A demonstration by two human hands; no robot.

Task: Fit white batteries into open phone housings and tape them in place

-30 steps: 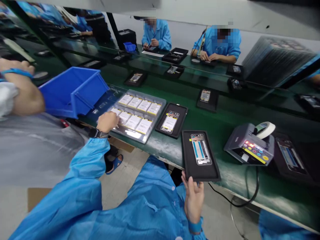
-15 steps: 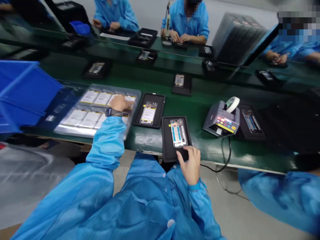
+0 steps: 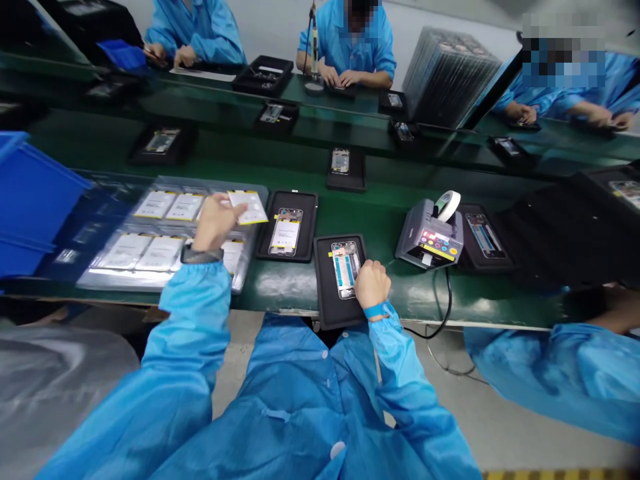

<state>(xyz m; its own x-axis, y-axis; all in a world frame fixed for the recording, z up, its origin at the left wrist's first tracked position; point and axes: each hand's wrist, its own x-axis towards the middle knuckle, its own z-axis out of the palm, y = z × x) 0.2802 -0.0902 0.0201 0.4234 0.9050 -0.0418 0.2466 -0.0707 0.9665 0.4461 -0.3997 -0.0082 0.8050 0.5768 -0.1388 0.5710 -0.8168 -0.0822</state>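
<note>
Battery (image 3: 247, 207), white with yellow edges, is up at the far right corner of the clear tray (image 3: 135, 280), and the left hand's (image 3: 215, 223) grip has it pinched by its left side only, the rest jutting free and tilted. That's the risk right there: one slack fingertip and I reckon it slides, or dips and clips the loaded phone frame (image 3: 289, 215) just to the right. Over to the right hand (image 3: 373, 283), curled in at the right edge of the near phone frame (image 3: 345, 267); whether that grip has hold of anything, I can't tell. Watch the near black tray (image 3: 333, 312), though! Its near end seems to poke out past the edge of the surface (image 3: 280, 287), so a hard press there could tip the lot. And those blue strips (image 3: 339, 275) lie exposed; a dragging knuckle might crease one. Snag that cable (image 3: 449, 293), and the tape dispenser (image 3: 431, 237) could get tugged.
</note>
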